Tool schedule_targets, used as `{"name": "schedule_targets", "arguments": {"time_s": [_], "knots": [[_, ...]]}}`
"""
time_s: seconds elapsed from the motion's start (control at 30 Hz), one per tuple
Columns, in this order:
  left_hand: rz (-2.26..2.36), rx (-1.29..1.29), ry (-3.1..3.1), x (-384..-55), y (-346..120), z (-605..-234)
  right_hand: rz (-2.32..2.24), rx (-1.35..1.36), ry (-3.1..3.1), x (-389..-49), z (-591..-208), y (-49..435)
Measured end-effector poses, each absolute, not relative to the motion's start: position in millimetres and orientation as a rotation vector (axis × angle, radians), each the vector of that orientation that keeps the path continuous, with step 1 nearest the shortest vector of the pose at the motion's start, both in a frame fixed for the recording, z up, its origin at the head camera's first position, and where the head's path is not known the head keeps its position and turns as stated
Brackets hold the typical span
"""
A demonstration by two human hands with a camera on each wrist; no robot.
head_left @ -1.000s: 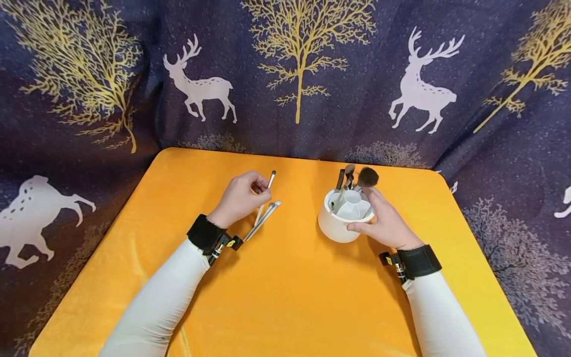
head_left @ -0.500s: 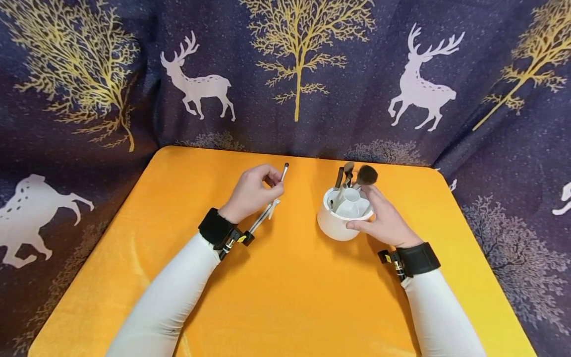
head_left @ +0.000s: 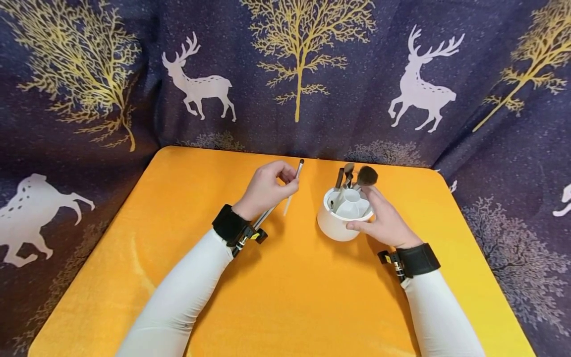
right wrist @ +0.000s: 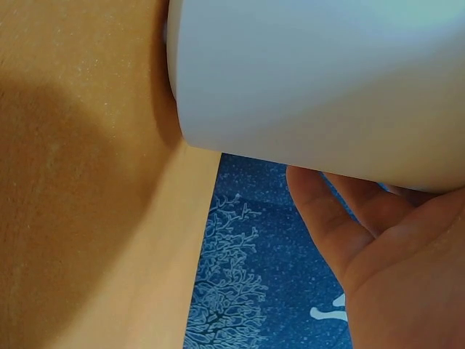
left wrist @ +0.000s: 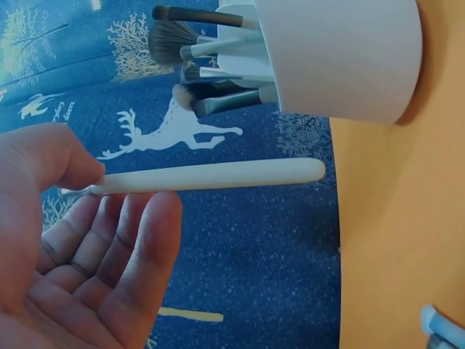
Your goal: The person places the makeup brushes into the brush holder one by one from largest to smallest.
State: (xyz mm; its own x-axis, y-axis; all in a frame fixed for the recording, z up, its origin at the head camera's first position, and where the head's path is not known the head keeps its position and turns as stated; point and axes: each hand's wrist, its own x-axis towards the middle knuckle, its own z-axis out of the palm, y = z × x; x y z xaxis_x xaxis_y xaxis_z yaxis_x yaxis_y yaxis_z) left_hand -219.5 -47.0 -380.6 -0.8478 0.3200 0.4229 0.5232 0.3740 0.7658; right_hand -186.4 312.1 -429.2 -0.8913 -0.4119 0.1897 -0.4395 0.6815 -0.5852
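My left hand [head_left: 269, 186] pinches a slim makeup brush [left wrist: 218, 174] between thumb and fingers. Its dark tip points up and its white handle slants down over the table, left of a round white brush holder [head_left: 335, 227]. Around the holder's right side, my right hand [head_left: 387, 223] grips the wall, thumb at the front. Several makeup brushes stand in the holder, among them a large fluffy dark brush [head_left: 368, 175]. In the right wrist view the holder's wall [right wrist: 305, 80] fills the top, with the fingers along its side.
Grey-handled brushes [head_left: 266, 216] lie on the orange tabletop [head_left: 285, 292], partly hidden under my left hand and wrist. Behind the table hangs a dark blue curtain [head_left: 267, 134] with deer and trees. Both wrists wear black straps with small cameras.
My left hand has lifted the pinched brush away from the brushes lying on the table and carried it right, toward the holder. My right hand and the holder have stayed in place.
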Motion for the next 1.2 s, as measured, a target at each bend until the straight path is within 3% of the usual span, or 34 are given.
{"name": "schedule_targets", "arguments": {"time_s": [0.73, 1.2], "knots": [[-1.447, -0.919, -2.349, -224.7, -7.9, -370.5, 1.023, 0.729, -2.827, -185.7, -430.7, 312.3], [-1.505, -0.894, -2.309, -232.9, 17.5, -367.3, 1.056, 0.745, -2.8, -189.0, -433.2, 313.5]]}}
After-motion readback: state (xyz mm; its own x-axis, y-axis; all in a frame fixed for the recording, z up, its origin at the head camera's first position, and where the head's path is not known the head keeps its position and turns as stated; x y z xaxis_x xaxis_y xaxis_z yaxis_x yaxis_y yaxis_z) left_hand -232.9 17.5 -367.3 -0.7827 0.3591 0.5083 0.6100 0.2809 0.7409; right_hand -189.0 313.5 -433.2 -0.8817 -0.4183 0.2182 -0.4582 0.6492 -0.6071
